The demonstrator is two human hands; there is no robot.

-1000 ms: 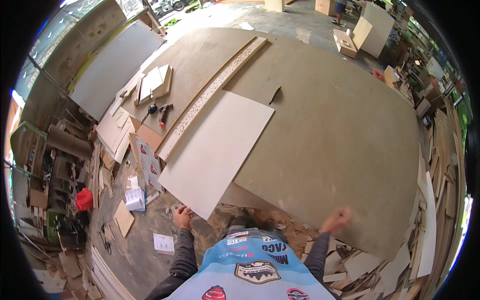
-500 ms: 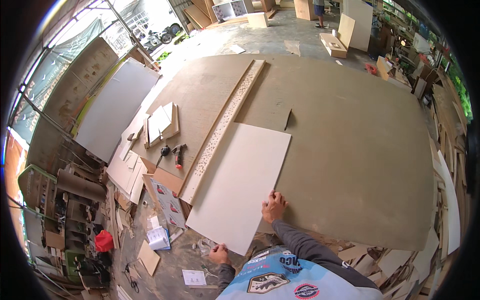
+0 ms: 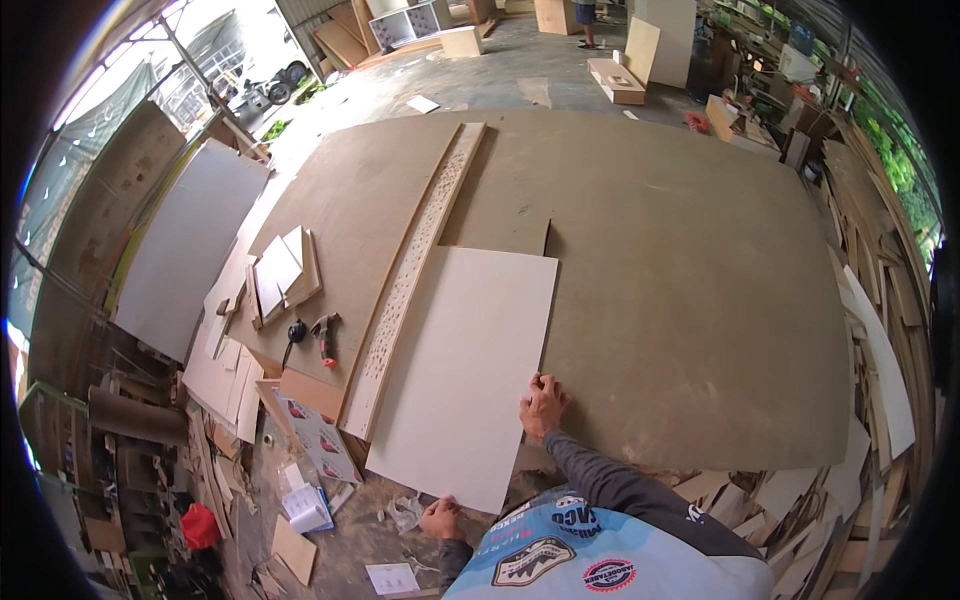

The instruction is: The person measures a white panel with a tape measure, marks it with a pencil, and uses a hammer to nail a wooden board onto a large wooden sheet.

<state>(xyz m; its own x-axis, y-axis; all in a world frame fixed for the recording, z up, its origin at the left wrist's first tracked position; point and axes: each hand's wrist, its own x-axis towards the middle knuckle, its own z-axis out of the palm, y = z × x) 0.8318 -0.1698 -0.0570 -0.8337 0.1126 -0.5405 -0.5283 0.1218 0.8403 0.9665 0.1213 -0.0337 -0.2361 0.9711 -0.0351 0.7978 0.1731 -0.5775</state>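
Beyond the lettered shirt (image 3: 640, 545), left hand (image 3: 440, 518) and right hand (image 3: 543, 406) grip a white panel (image 3: 462, 370), fingers curled.

The panel (image 3: 465, 370) is white, the tabletop (image 3: 690, 300) greyish brown.

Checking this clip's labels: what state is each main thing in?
White panel, flat, near end overhanging the brown table
Right hand, fingers curled at panel's right edge
Left hand, at panel's near edge
Speckled board, lying along panel's left side
Hammer, lying on table
Clear plastic, crumpled
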